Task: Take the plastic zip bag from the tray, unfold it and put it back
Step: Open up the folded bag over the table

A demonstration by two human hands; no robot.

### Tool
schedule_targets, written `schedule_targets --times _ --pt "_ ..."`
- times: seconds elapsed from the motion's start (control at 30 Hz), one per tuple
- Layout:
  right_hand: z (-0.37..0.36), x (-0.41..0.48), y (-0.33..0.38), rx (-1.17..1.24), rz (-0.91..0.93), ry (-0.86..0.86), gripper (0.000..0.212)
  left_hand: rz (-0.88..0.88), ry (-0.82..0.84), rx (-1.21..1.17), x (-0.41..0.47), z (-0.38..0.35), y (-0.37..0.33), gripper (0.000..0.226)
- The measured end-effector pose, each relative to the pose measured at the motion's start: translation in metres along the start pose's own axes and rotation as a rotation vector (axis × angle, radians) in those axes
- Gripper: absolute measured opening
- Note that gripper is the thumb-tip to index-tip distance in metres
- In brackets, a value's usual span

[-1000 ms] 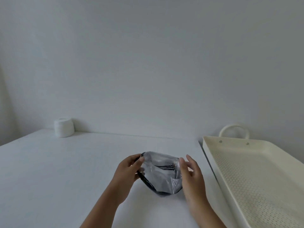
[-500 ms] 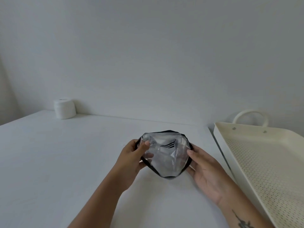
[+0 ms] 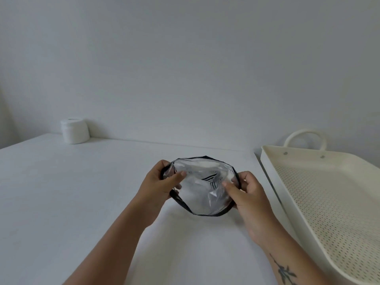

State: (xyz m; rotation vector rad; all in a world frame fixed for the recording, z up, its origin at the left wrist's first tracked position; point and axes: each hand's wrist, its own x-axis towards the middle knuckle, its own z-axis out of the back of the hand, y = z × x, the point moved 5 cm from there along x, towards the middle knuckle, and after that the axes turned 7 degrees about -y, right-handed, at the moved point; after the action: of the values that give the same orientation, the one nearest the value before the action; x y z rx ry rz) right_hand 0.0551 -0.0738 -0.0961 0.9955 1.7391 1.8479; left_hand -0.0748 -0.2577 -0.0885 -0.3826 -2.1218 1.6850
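A clear plastic zip bag (image 3: 200,188) with a black border and a small black stripe print is held just above the white table, near its middle. My left hand (image 3: 160,184) pinches the bag's left edge, thumb on top. My right hand (image 3: 245,194) grips the bag's right edge, thumb pressed on the clear face. The bag is crumpled and bulges into a rounded shape. The cream perforated tray (image 3: 267,159) stands to the right of my hands, and nothing is visible in it.
A white cylindrical jar (image 3: 75,130) stands at the back left against the wall. The tray has a loop handle (image 3: 305,136) at its far end. The white table (image 3: 72,192) stretches to the left and front of my hands.
The bag has spread wider between my hands and now faces up more. My right hand has turned, with its thumb now on the bag's face. The view has shifted left a little.
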Motion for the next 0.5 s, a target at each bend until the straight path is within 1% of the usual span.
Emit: schedule_targets --times 0.1,0.17,0.23,0.33,0.37,0.4,0.43,0.5 --pt "0.01 0.003 0.002 -0.137 0.111 -0.179 0.016 -0.135 -0.183 0.206 0.001 0.002 -0.003 0.024" --pt "0.013 0.004 0.004 -0.21 0.162 -0.26 0.019 -0.218 -0.302 0.331 0.0 0.002 -0.006 0.023" --pt "0.012 0.003 0.01 -0.282 0.244 -0.303 0.023 -0.276 -0.369 0.379 -0.001 0.002 -0.009 0.024" --pt "0.009 0.001 0.017 -0.351 0.362 -0.327 0.019 -0.305 -0.405 0.372 -0.001 0.004 -0.014 0.021" --pt "0.009 0.002 0.018 -0.346 0.359 -0.305 0.016 -0.292 -0.388 0.344 -0.001 0.004 -0.015 0.019" --pt "0.008 0.003 0.016 -0.288 0.318 -0.252 0.013 -0.274 -0.353 0.292 -0.002 0.005 -0.016 0.018" --pt "0.005 0.004 0.014 -0.166 0.243 -0.166 0.013 -0.251 -0.302 0.214 -0.002 0.004 -0.016 0.017" --pt "-0.002 0.003 0.01 0.104 0.066 0.019 0.033 -0.204 -0.214 0.046 -0.003 0.003 -0.016 0.019"
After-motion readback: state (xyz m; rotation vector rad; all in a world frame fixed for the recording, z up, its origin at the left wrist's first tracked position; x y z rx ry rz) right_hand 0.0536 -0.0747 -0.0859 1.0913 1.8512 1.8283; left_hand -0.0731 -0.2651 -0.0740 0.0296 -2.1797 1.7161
